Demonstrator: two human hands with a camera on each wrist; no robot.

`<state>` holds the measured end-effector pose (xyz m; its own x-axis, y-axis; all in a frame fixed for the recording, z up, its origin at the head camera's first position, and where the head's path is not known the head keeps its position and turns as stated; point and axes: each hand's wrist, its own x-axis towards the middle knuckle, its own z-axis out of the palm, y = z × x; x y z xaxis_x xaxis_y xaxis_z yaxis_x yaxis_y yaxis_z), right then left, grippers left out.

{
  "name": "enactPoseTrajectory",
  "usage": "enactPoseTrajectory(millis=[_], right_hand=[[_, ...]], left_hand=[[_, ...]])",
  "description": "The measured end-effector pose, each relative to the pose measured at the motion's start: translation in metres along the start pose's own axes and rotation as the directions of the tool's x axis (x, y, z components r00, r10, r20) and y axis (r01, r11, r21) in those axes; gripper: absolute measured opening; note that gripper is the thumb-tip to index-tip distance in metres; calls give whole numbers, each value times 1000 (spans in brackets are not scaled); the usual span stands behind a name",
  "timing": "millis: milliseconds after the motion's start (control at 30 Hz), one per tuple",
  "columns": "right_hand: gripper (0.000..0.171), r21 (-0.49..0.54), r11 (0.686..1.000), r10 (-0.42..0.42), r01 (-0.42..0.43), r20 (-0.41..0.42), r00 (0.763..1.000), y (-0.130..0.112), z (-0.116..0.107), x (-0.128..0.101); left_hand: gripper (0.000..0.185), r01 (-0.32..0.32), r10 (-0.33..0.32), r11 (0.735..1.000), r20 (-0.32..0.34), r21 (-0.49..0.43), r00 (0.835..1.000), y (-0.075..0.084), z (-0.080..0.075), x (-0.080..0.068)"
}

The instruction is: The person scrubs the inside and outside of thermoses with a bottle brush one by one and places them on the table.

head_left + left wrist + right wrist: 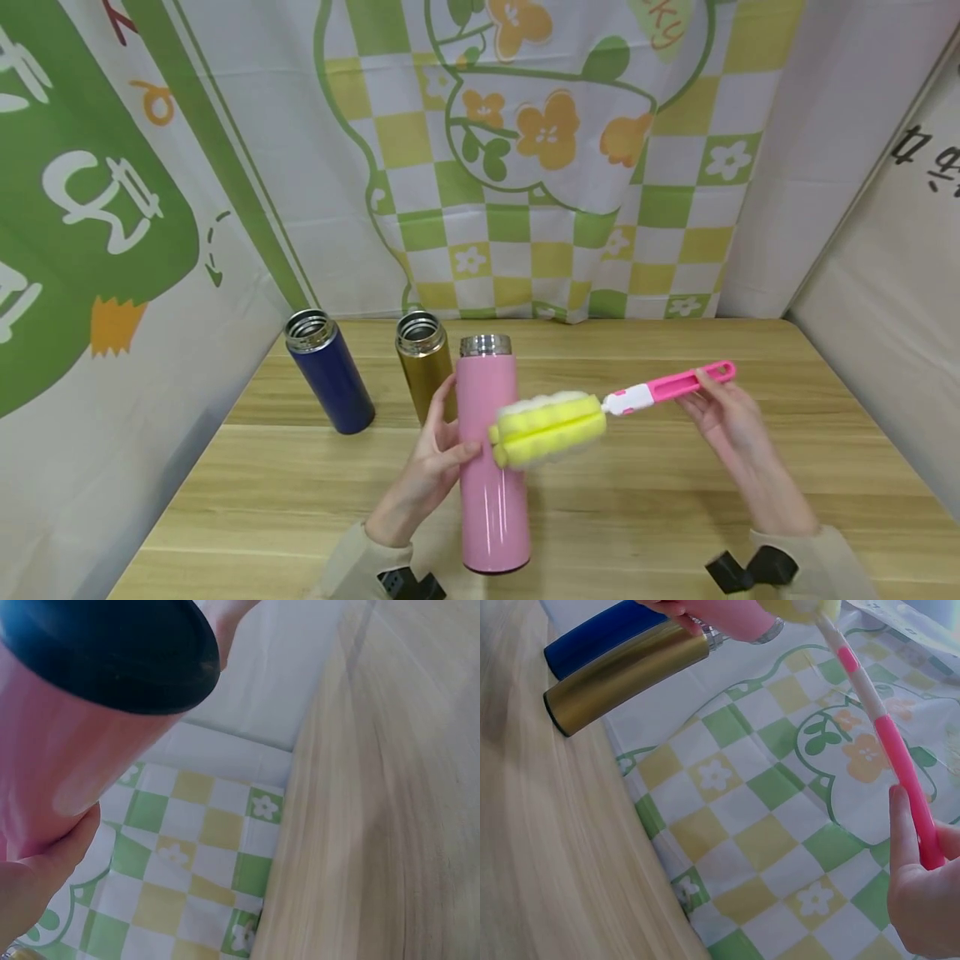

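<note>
Gripping a glossy pink flask (491, 467), left hand (431, 467) steadies it upright.

Place: a small staged recording booth, not a lived-in room.
Backdrop: printed cloth (525, 167) with green and yellow checks and flowers, across the top of the frame.
Sides: plain white panels (885, 275) at right.
Surface: light wooden table (675, 517), lower half.
</note>
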<state>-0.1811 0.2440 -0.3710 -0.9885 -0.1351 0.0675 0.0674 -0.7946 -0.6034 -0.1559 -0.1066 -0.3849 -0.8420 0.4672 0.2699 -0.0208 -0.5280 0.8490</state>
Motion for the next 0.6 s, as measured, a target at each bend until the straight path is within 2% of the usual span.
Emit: enactPoseTrajectory(millis=[300,467,600], right_hand=[[6,171,983,-46,59,-76,996,-4,3,7],[4,197,977,-53,77,-128,990,-5,3,7],[5,182,979,-67,92,-144,987,-5,5,6]], left_hand=[[84,12,-12,1000,69,-2,998,-5,-1,-1],[84,19,-18,1000,86,-8,996,-5,1,-2],[85,36,-37,999,54,17,998,-4,2,-3]])
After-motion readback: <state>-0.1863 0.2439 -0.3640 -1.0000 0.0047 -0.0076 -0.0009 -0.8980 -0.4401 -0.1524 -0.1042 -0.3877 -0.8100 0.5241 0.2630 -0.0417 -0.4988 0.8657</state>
